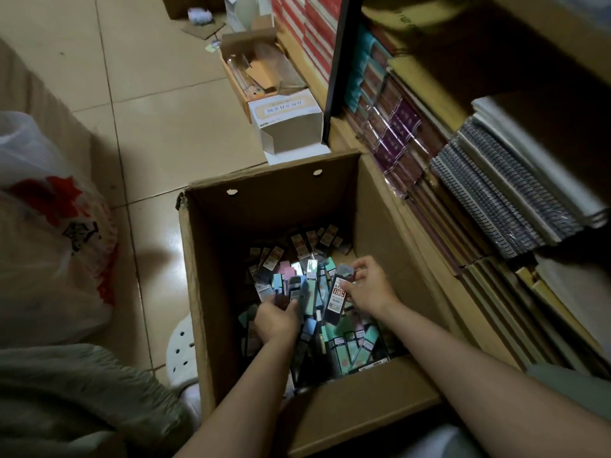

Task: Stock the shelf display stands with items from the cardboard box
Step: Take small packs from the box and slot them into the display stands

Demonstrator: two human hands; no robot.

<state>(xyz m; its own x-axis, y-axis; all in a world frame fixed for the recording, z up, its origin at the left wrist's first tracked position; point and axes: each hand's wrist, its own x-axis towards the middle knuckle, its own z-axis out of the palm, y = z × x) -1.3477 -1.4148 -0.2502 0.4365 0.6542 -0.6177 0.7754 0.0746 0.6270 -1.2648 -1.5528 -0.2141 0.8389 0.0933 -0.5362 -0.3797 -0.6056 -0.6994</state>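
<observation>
A person crouched on a tiled floor (148, 133) reaches with both bare arms into a deep cardboard box (211, 292) that stands just beside a shelf unit (413, 226) packed with stacked notebooks (496, 200) and wrapped stationery. The job looks to be at an early or middle stage: the bottom of the box is thickly littered with slim packets (317, 285) in dark, mint, pink and blue, and no display stand shows in this view, so how much has already gone up cannot be judged. Plenty is left to carry across.

Both hands are down among the stock. The left hand (276, 320) is curled closed around a fanned bunch of packets, gathering them upright. The right hand (370, 289) pinches a single dark packet (339, 297) between thumb and fingertips, lifted slightly above the heap.

A white plastic bag (49, 233) with red printing slumps on the floor to the left, its lettering too blurred to read. Beyond the box lies an opened white carton (287, 123) bearing a label of printed characters, upside down to the camera and not legible. Behind it, a smaller open box (251, 71) holds scraps of card and clear wrapping.

On the packet in the right hand, a red-and-white label shows the figure "100"; smaller print and a barcode sticker beneath it cannot be made out. No brand name is readable anywhere.
</observation>
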